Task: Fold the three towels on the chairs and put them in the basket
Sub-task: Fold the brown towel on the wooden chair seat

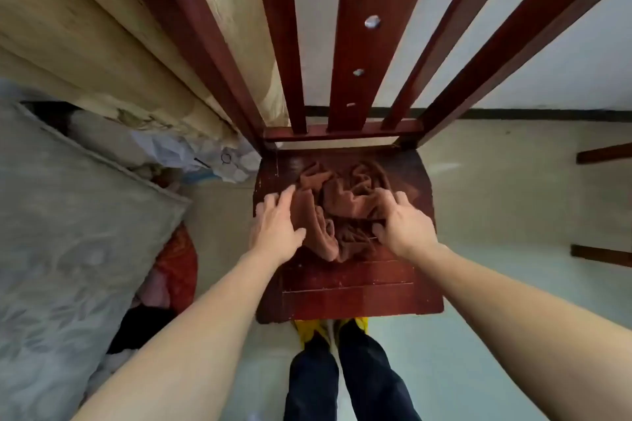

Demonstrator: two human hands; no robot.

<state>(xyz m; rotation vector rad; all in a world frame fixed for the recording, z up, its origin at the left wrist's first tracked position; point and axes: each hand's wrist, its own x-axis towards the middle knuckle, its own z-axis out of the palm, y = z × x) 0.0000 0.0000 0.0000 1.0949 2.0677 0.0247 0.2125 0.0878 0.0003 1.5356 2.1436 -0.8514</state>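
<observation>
while two bare forearms reach forward over two yellow shoes, one red wooden chair stands just ahead. on its seat lies one crumpled brown towel, between the two hands. the left hand has a wide grip, fingers spread, touching the towel's left edge. the right hand has curled fingers gripping the towel's right side. beyond them rise four chair slats.

no readable text, label, brand, number or sign anywhere in view, none on the dark red wooden chair, none on the crumpled brown towel, none on the pale patterned bedding at left
</observation>
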